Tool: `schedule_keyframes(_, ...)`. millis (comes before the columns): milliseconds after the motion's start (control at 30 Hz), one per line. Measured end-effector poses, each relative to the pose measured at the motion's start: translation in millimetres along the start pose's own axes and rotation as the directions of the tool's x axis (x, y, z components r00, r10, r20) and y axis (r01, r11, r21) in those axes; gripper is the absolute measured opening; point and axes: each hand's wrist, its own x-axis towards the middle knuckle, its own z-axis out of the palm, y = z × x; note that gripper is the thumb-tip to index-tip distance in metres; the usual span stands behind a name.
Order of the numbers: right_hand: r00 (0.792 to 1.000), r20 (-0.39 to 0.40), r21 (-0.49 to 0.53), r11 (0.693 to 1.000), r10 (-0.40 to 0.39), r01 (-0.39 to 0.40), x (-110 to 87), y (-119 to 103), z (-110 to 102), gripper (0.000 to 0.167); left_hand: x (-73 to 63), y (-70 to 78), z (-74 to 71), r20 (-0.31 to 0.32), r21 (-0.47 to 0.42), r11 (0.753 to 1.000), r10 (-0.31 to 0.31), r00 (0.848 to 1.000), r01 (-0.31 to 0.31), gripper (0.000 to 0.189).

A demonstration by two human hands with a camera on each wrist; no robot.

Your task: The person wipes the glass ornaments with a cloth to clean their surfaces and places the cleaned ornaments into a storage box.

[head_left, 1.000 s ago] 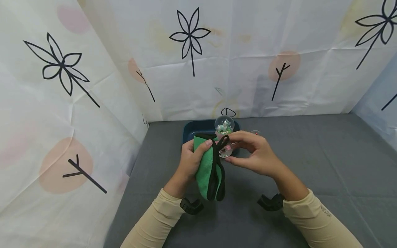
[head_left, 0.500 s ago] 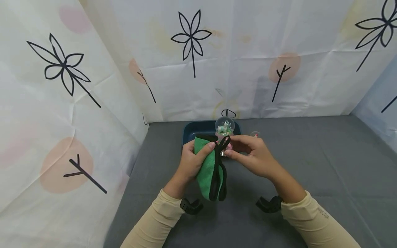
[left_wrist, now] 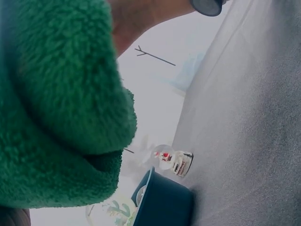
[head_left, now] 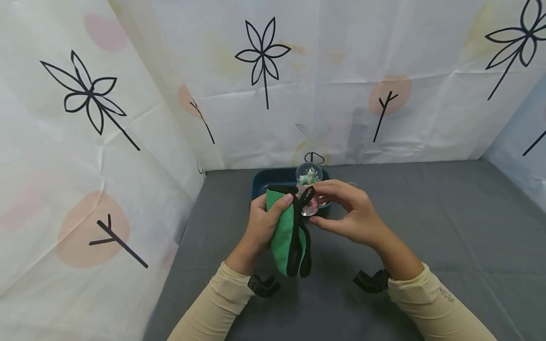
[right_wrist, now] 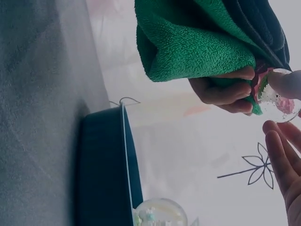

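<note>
Clasping the green cloth [head_left: 282, 237] is the left grip [head_left: 263, 220]. Right of it, the right grip [head_left: 357, 213] pinches the small globe [right_wrist: 278, 103].

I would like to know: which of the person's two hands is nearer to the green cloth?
Left. The left hand grips the green cloth; the right hand is just to the right of it in the head view, at the small clear globe.

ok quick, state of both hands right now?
Left hand: closed, holding the green cloth.
Right hand: curved around the small clear globe; how firmly it grips can't be told.
</note>
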Motion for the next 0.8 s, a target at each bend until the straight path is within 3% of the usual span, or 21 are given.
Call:
schedule_keyframes(100,0.999,-0.002,0.040,0.999,-0.037,0.037,0.2,0.3,0.7,0.065,-0.2,-0.5,0.4,0.010,-0.003,1.000,-0.006,1.000,0.006,0.016)
schedule_keyframes(200,1.000,-0.005,0.045,0.999,-0.024,0.024,-0.9,-0.3,1.4,0.065,0.0,-1.5,0.4,0.021,-0.012,1.000,0.000,1.000,0.001,0.016)
schedule_keyframes(367,0.998,-0.025,-0.027,0.998,0.062,-0.062,-2.0,-3.4,2.8,0.056,0.4,-2.7,0.3,0.038,-0.009,1.000,0.021,0.999,-0.021,0.016)
schedule_keyframes(600,0.979,-0.061,-0.077,0.977,0.192,-0.197,-4.0,-4.8,5.2,0.040,0.8,-3.1,0.6,0.034,0.025,0.998,0.050,0.998,-0.051,0.014)
schedule_keyframes(800,0.986,-0.058,-0.056,0.985,0.157,-0.161,-5.5,0.2,4.0,0.054,-0.2,-2.6,2.0,0.034,0.006,0.999,0.038,0.999,-0.038,0.015)
